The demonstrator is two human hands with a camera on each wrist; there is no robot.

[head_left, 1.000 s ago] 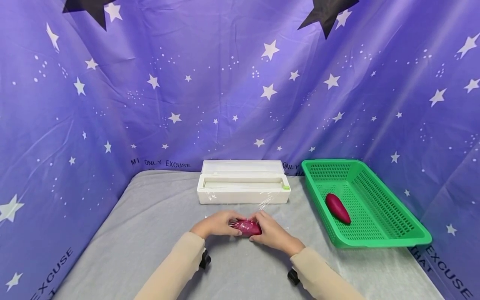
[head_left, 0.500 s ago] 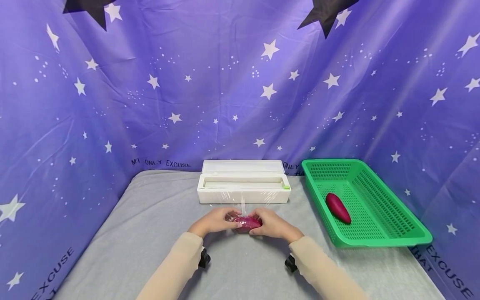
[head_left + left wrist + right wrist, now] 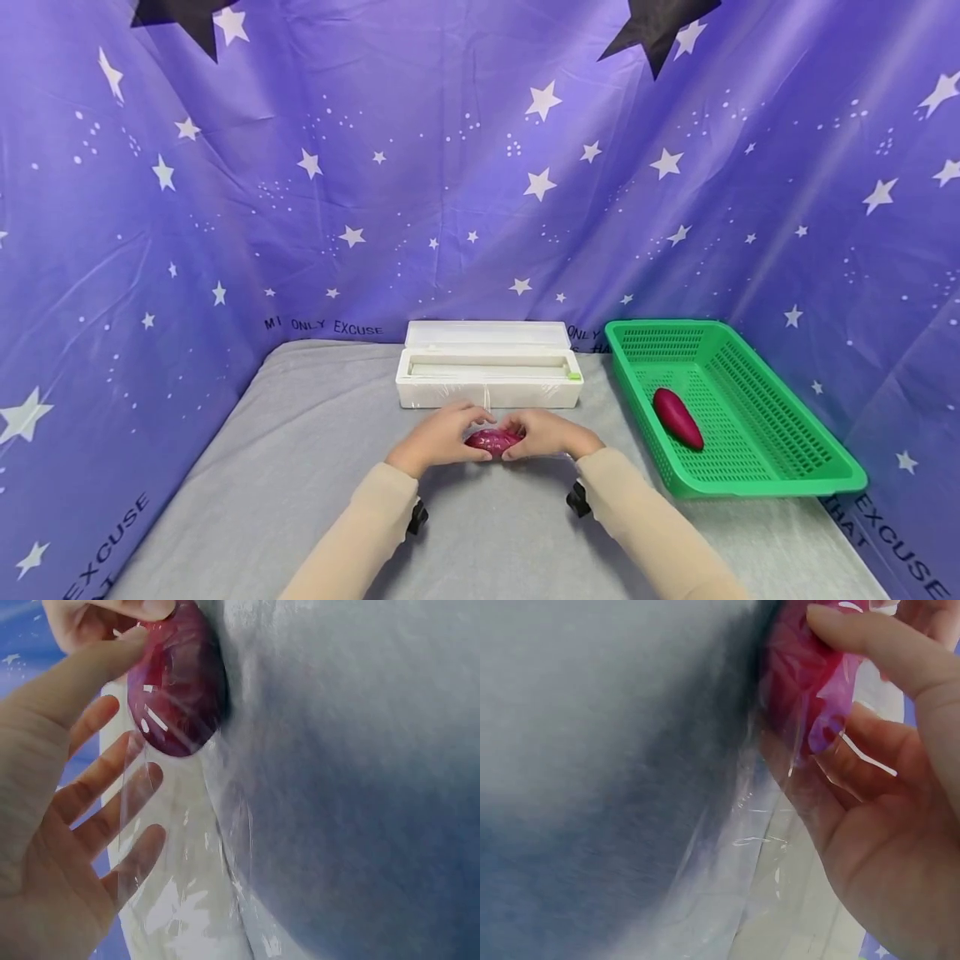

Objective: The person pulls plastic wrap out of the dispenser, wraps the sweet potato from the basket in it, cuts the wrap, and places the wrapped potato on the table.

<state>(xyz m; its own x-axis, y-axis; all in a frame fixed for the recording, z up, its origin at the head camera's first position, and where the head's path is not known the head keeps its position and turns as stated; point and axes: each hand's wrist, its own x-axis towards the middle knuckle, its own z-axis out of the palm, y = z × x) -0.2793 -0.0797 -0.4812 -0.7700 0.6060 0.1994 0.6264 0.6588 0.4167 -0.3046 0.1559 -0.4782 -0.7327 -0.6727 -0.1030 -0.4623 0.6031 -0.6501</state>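
A red-purple sweet potato [image 3: 492, 442], covered in shiny clear plastic wrap [image 3: 176, 900], lies between both hands close over the grey cloth. The left hand [image 3: 441, 435] touches its left end with the thumb [image 3: 124, 649]; the other fingers are spread behind the film, apart from the sweet potato. At the opposite end the right hand [image 3: 551, 434] holds it, thumb [image 3: 855, 634] on top and fingers behind the wrap. Film stretches from there toward the white plastic-wrap box [image 3: 487, 395], whose lid stands up at the back.
To the right is a green plastic basket [image 3: 772, 486] with another sweet potato [image 3: 678, 419] in it. Grey cloth [image 3: 315, 417] covers the table. A purple star-patterned curtain [image 3: 420, 192] encloses the back and sides.
The sweet potato and both hands have moved slightly away from the body, toward the box. The left hand's fingers have lifted off the sweet potato. Basket and box stay put.
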